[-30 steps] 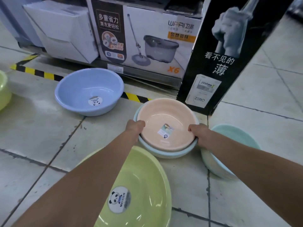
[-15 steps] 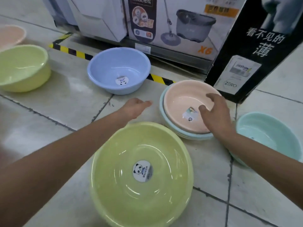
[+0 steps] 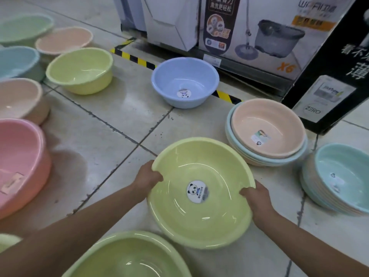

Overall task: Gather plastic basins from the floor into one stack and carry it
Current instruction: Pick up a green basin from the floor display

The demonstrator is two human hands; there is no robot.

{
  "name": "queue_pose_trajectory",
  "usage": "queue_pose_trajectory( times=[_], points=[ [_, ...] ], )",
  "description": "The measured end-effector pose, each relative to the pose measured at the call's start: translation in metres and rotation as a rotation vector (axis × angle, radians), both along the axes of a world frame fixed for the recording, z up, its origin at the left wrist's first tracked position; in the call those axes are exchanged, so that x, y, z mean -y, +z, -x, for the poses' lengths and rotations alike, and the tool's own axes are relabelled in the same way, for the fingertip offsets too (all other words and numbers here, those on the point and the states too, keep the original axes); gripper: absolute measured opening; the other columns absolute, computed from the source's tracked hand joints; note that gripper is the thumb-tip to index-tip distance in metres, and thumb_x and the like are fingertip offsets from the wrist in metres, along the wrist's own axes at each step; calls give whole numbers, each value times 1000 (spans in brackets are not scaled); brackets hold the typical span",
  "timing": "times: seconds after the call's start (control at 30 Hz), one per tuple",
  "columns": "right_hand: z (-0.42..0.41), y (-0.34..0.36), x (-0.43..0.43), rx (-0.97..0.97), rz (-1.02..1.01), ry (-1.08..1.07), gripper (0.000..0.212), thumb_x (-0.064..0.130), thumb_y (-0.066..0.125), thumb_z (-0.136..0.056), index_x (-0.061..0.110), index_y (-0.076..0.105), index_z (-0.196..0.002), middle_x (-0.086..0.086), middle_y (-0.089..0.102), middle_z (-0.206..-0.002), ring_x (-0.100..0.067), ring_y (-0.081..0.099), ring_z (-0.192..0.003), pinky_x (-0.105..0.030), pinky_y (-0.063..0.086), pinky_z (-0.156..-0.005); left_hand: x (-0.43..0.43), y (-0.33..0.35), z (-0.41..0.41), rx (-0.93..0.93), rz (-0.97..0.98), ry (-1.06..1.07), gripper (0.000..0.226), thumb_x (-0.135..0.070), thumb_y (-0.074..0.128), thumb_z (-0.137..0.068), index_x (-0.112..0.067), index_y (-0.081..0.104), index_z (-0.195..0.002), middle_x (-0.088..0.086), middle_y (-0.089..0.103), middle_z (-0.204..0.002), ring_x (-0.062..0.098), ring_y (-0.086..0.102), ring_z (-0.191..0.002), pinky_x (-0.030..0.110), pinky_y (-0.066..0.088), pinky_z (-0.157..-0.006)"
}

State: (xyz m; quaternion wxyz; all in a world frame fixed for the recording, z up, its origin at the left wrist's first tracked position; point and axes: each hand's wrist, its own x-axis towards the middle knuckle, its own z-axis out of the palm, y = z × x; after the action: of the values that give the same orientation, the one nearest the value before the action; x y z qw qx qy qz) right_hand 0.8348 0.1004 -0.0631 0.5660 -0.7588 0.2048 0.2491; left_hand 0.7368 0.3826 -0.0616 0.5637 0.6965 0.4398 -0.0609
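— From the head camera, what have they got hold of?

— The yellow-green basin (image 3: 201, 192) with the panda sticker in its bottom. The left hand (image 3: 147, 177) is clamped on its left rim, fingers curled over the edge and closed on the plastic. The right hand (image 3: 256, 196) grips the opposite rim the same way. The basin sits tilted toward the person; I can't tell whether its base is touching the tiled floor (image 3: 111, 124).

— Where would it go?

— My guess is a stack. Just up and to the right is the peach-topped stack (image 3: 267, 130), a peach basin nested in pale blue ones. A second, teal-topped stack (image 3: 339, 178) sits at the far right edge. Both are apart from the held basin.

— But it looks wider than that peach one.

— It does, so dropping it on top would likely leave it perched and wobbly. Better to keep it level between both hands, set it flat, and nest smaller ones inside it.

— And the rest?

— Plenty are loose: a blue basin (image 3: 184, 82) by the hazard tape, a smaller yellow-green basin (image 3: 79, 70) further left, a pink basin (image 3: 22, 164) at the left edge, and another green basin (image 3: 127, 258) close below the arms.
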Motion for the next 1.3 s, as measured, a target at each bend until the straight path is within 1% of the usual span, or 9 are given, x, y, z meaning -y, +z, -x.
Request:
queue_pose_trajectory(
  times=[0.23, 0.37, 0.47, 0.53, 0.6, 0.73, 0.93, 1.0, 1.3],
  points=[
    [5, 12, -34, -134, -245, -26, 38, -10, 52, -81, 8, 65, -112, -18, 73, -99, -39, 67, -90, -54, 54, -90, -34, 30, 3, 154, 150, 173, 43, 17, 44, -78, -4, 62, -110, 21, 66, -95, 36, 64, -80, 42, 56, -67],
    [-12, 21, -79, -106, -387, -22, 49, -13, 51, -78, 8, 63, -120, -15, 74, -108, -36, 69, -96, -41, 58, -78, -65, 57, -19, 248, 139, 284, 37, 19, 42, -77, -5, 60, -98, 20, 62, -88, 33, 61, -74, 43, 54, -70],
    [-53, 50, -122, 41, -491, -1, 53, -14, 50, -78, 6, 63, -126, -13, 73, -114, -33, 68, -104, -45, 55, -93, -97, 78, -51, 328, 87, 353, 37, 17, 45, -77, -7, 61, -100, 24, 64, -100, 39, 64, -90, 55, 54, -85],
    [-92, 74, -150, 155, -551, 24, 52, -9, 55, -76, 10, 64, -123, -11, 74, -113, -30, 69, -102, -43, 55, -93, -118, 92, -83, 364, 94, 414, 36, 12, 49, -81, -9, 58, -110, 18, 64, -99, 38, 64, -93, 53, 56, -83],
    [-137, 92, -173, 220, -554, -15, 54, -1, 60, -64, 12, 68, -116, -11, 74, -109, -32, 70, -98, -43, 57, -89, -132, 106, -124, 439, 137, 430, 36, 5, 51, -87, -13, 52, -118, 10, 63, -96, 30, 64, -89, 44, 57, -75],
    [-218, 107, -211, 236, -463, -117, 35, 0, 51, -59, 5, 64, -91, -13, 64, -84, -30, 61, -83, -38, 50, -73, -147, 122, -189, 525, 76, 382, 47, -2, 58, -82, -14, 44, -125, 9, 60, -109, 29, 62, -100, 47, 57, -86],
    [-259, 101, -244, 226, -340, -155, 30, 0, 49, -81, 10, 57, -108, -3, 59, -82, -20, 58, -69, -32, 52, -72, -150, 94, -243, 479, -58, 286, 54, 1, 62, -79, -6, 47, -130, 13, 58, -114, 31, 58, -104, 36, 53, -75],
    [-266, 88, -251, 221, -281, -151, 34, 3, 47, -87, 8, 60, -119, -5, 64, -95, -22, 59, -76, -30, 51, -74, -150, 79, -254, 453, -115, 285, 53, -2, 59, -83, -5, 46, -134, 18, 59, -119, 36, 59, -108, 30, 46, -70],
    [-290, 55, -245, 165, -135, 43, 51, 19, 50, -91, 9, 45, -140, -10, 53, -122, -28, 48, -101, -39, 46, -92, -154, 50, -276, 233, -215, 283, 50, -20, 52, -96, -4, 35, -140, 18, 50, -135, 36, 52, -122, 42, 47, -93]
  ],
)
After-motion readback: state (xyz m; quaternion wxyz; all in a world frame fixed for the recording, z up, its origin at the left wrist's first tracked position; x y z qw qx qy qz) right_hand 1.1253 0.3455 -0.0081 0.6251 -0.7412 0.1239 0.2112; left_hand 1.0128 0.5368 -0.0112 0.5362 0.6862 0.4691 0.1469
